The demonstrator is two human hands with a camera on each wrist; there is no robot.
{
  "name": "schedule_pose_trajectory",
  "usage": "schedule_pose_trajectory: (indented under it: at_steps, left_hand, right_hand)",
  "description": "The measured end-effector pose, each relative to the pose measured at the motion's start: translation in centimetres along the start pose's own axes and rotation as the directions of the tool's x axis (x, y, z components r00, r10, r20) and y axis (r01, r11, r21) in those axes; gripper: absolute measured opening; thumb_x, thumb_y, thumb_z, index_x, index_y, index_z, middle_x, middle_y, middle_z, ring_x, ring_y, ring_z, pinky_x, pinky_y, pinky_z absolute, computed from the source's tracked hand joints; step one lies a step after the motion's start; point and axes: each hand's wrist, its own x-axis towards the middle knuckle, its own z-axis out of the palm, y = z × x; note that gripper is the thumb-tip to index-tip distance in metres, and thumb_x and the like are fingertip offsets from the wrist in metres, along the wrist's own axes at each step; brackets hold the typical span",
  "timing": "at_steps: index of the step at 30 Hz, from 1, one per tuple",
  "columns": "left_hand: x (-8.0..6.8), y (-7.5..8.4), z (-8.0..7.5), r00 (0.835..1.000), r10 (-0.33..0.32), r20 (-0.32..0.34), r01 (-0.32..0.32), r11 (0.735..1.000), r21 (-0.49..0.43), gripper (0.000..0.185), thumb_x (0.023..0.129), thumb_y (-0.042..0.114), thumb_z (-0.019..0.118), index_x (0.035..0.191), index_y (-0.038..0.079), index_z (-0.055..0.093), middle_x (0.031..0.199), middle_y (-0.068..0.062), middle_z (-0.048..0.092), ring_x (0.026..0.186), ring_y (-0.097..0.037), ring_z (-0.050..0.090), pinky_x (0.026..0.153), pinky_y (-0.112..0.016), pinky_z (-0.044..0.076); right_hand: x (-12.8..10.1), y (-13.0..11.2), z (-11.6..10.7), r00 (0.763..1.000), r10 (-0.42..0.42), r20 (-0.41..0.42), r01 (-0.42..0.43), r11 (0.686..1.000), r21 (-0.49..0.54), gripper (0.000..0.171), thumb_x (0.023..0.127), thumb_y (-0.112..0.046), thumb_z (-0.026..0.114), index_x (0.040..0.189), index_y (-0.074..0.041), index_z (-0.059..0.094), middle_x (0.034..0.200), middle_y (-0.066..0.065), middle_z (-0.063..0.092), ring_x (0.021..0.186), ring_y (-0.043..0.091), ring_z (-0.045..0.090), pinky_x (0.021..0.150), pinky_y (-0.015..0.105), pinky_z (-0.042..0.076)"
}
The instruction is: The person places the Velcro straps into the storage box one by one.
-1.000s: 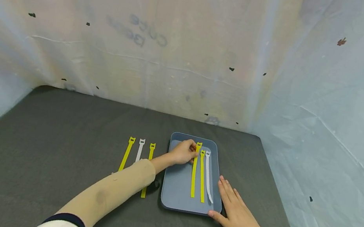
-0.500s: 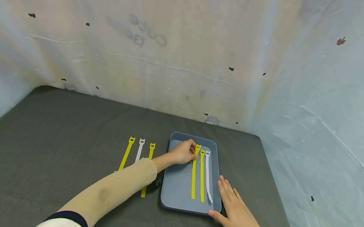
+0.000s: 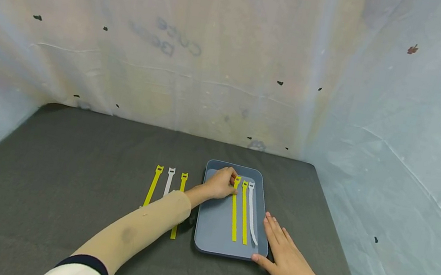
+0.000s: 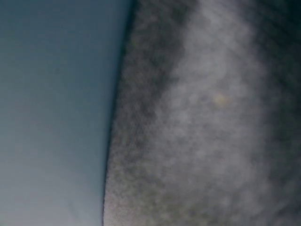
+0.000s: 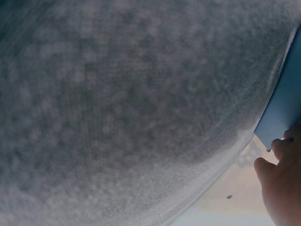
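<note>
My left hand [image 3: 219,183] reaches into a blue-grey tray [image 3: 210,232] and pinches a yellow cable tie [image 3: 235,216] near its slotted head. Just right of it, a second yellow cable tie [image 3: 244,213] and a white cable tie [image 3: 252,214] lie lengthwise in the tray. My right hand [image 3: 289,259] has its fingers straight against the tray's right side, thumb at the near right corner. In the right wrist view, fingers of the right hand [image 5: 284,183] show beside the tray wall [image 5: 284,101]. Only the blurred tray side [image 4: 51,113] and cloth appear in the left wrist view.
Left of the tray, a yellow tie [image 3: 153,187], a white tie [image 3: 169,181] and another yellow tie [image 3: 183,182] lie on the dark cloth-covered table [image 3: 80,173], partly hidden by the left forearm. Plastic sheeting [image 3: 228,86] stands behind and along the sides.
The held yellow cable tie's head has shifted slightly left and nearer, while its tail end has barely moved. My right hand has stayed against the tray.
</note>
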Motion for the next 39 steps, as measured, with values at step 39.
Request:
schedule_pose_trajectory:
  at_steps: [39]
  left_hand:
    - [-0.06, -0.05, 0.17, 1.000, 0.008, -0.007, -0.007, 0.984, 0.179, 0.044, 0.099, 0.034, 0.074, 0.134, 0.010, 0.065, 0.120, -0.007, 0.055, 0.103, -0.023, 0.046, 0.093, -0.040, 0.042]
  right_hand:
    - [-0.09, -0.06, 0.02, 1.000, -0.009, -0.005, 0.009, 1.000, 0.006, 0.095, 0.100, -0.064, 0.057, 0.165, -0.005, 0.022, 0.174, 0.007, 0.014, 0.158, 0.030, 0.021, 0.121, 0.059, 0.023]
